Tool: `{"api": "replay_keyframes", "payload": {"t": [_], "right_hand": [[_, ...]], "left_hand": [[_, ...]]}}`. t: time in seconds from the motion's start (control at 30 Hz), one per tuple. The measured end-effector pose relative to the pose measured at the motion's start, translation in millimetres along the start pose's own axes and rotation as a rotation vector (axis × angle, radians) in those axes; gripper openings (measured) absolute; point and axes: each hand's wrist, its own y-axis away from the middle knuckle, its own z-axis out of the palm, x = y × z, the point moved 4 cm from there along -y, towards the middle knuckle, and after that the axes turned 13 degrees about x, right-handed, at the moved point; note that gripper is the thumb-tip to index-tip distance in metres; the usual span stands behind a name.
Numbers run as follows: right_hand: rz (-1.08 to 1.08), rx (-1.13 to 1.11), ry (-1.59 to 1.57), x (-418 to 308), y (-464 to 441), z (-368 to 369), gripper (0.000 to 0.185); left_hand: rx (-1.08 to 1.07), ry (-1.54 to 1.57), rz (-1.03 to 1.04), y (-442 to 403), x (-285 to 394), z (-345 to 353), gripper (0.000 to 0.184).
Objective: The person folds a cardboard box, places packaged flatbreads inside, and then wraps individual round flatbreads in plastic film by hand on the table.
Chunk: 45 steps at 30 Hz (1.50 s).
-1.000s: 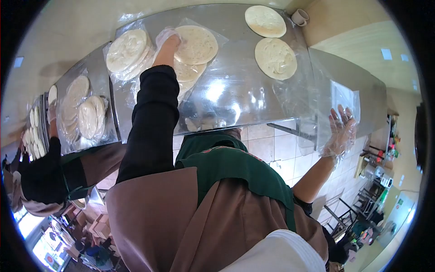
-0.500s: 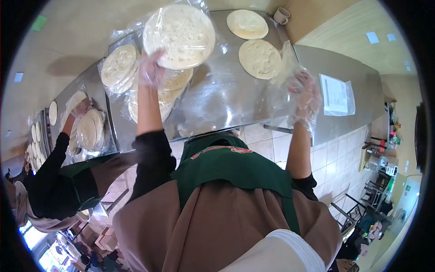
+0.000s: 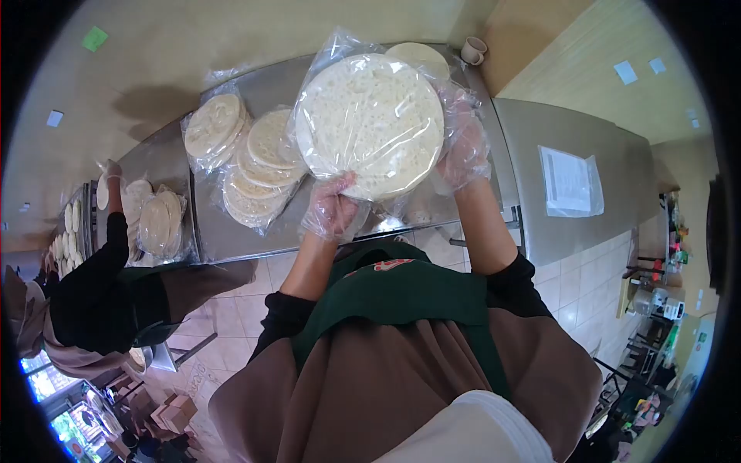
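Observation:
A clear bag with round flatbreads (image 3: 370, 123) is raised close to the camera above the steel table (image 3: 255, 85). My left hand (image 3: 333, 208), in a clear plastic glove, grips its lower left edge. On the right edge, my right hand (image 3: 465, 143), also gloved, closes round the bag; its fingertips are partly hidden. Behind the raised bag, a loose flatbread (image 3: 419, 55) shows in part. To the left lie overlapping bagged flatbreads (image 3: 266, 166) and, farther left, another bagged stack (image 3: 214, 127).
A co-worker in dark sleeves (image 3: 85, 293) stands at the left, one gloved hand (image 3: 112, 170) near more bagged flatbreads (image 3: 160, 222). A mug (image 3: 473, 51) stands at the table's back corner. A paper in a plastic sleeve (image 3: 570, 181) lies on the right-hand surface.
My left hand has brought the bagged flatbreads rightward and closer. My right hand has moved left and up onto the bag's right edge. The co-worker's hand has moved left.

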Motion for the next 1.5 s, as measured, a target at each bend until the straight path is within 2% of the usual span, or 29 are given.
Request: {"api": "replay_keyframes", "payload": {"t": [0.03, 0.1, 0.13, 0.2, 0.23, 0.3, 0.33, 0.37, 0.4, 0.43, 0.53, 0.6, 0.63, 0.67, 0.7, 0.77, 0.8, 0.87, 0.9, 0.97, 1.07, 1.1, 1.17, 1.2, 1.27, 1.33, 1.4, 1.5], "right_hand": [[-0.002, -0.007, -0.002, -2.6, 2.6, -2.2, 0.043], [0.06, -0.02, -0.263, -9.0, 8.1, -8.1, 0.045], [0.06, -0.027, -0.263, -11.9, 9.4, -10.3, 0.045], [0.096, -0.201, -0.416, -18.4, 13.3, -8.6, 0.056], [0.097, -0.206, -0.416, -17.6, 13.2, -11.8, 0.056], [-0.156, -0.027, -0.03, -18.8, 8.5, -27.8, 0.041], [-0.156, -0.033, -0.03, -20.5, 4.0, -31.4, 0.041], [-0.126, 0.06, 0.084, -23.3, -2.2, -39.3, 0.037], [-0.096, 0.154, 0.199, -25.8, -5.4, -45.3, 0.033], [-0.096, 0.148, 0.202, -31.4, -3.9, -46.9, 0.033], [-0.185, 0.086, 0.222, -55.7, 7.7, -43.1, 0.027], [-0.26, -0.037, 0.269, -63.7, 8.0, -48.6, 0.027], [-0.255, -0.045, 0.273, -68.9, 11.0, -50.3, 0.027], [-0.349, -0.092, 0.4, -78.9, 16.7, -47.3, 0.028], [-0.443, -0.14, 0.526, -85.4, 21.9, -45.4, 0.03], [-0.435, -0.147, 0.561, -88.6, 23.9, -49.0, 0.031], [-0.431, -0.145, 0.591, -89.5, 25.1, -49.4, 0.033], [-0.422, -0.143, 0.611, -96.0, 32.0, -46.3, 0.034], [-0.414, -0.13, 0.627, -99.8, 35.0, -44.9, 0.035], [-0.378, -0.103, 0.621, -104.4, 40.7, -44.0, 0.037], [-0.356, -0.054, 0.616, -106.0, 40.9, -49.8, 0.04], [-0.372, -0.04, 0.619, -106.5, 41.0, -52.1, 0.04], [-0.381, -0.03, 0.626, -108.1, 40.0, -55.1, 0.039], [-0.39, -0.028, 0.633, -108.8, 39.9, -55.9, 0.038], [-0.378, 0.013, 0.609, -107.5, 39.6, -58.3, 0.038], [-0.369, 0.051, 0.584, -109.3, 38.1, -59.8, 0.039], [-0.338, 0.144, 0.712, -111.9, 35.3, -64.2, 0.039], [-0.323, 0.151, 0.671, -107.4, 32.2, -64.1, 0.039]], "left_hand": [[-0.013, -0.004, 0.013, 2.5, -2.7, 2.9, 0.058], [-0.023, 0.005, 0.031, 6.0, -8.5, 6.2, 0.058], [-0.029, 0.012, 0.042, 6.8, -11.3, 7.5, 0.057], [-0.027, 0.009, 0.047, 6.0, -20.1, 9.2, 0.057], [-0.026, 0.005, 0.045, 5.3, -24.3, 10.5, 0.056], [-0.023, -0.04, 0.024, 12.0, -34.0, 21.6, 0.057], [-0.019, -0.087, -0.003, 13.6, -37.6, 25.1, 0.059], [-0.02, -0.084, 0.002, 11.0, -40.5, 22.5, 0.059], [-0.052, -0.224, 0.001, 6.4, -45.3, 16.1, 0.059], [-0.083, -0.364, -0.001, 2.3, -48.4, 10.6, 0.06], [-0.072, -0.275, 0.057, -15.5, -30.4, 0.7, 0.061], [-0.158, -0.206, 0.262, -22.0, -3.6, 1.0, 0.063], [-0.092, -0.344, 0.397, -25.6, 11.6, 0.8, 0.064], [-0.024, -0.482, 0.531, -25.0, 26.7, 11.4, 0.065], [-0.018, -0.476, 0.536, -25.8, 33.8, 24.7, 0.065], [-0.135, -0.931, 1.062, -11.9, 53.6, 66.5, 0.07], [-0.127, -0.926, 1.066, -6.2, 59.6, 84.9, 0.07], [-0.293, -1.267, 1.637, 21.2, 59.4, 131.0, 0.051], [-0.289, -1.262, 1.643, 24.8, 60.3, 138.7, 0.051], [-0.297, -1.407, 1.649, 26.1, 55.8, 148.9, 0.032], [-0.233, -1.389, 1.621, 27.5, 50.0, 150.1, 0.024], [-0.239, -1.389, 1.616, 25.9, 48.6, 149.9, 0.024], [-0.313, -1.307, 1.905, 30.8, 45.6, 150.4, 0.023], [-0.319, -1.306, 1.902, 28.3, 45.3, 149.7, 0.023], [-0.37, -1.223, 2.097, 33.3, 44.3, 150.6, 0.026], [-0.396, -1.21, 2.114, 42.0, 45.2, 154.7, 0.029], [-0.417, -1.201, 2.129, 50.7, 46.2, 159.1, 0.031], [-0.455, -1.166, 2.097, 59.3, 47.6, 164.3, 0.031]]}}
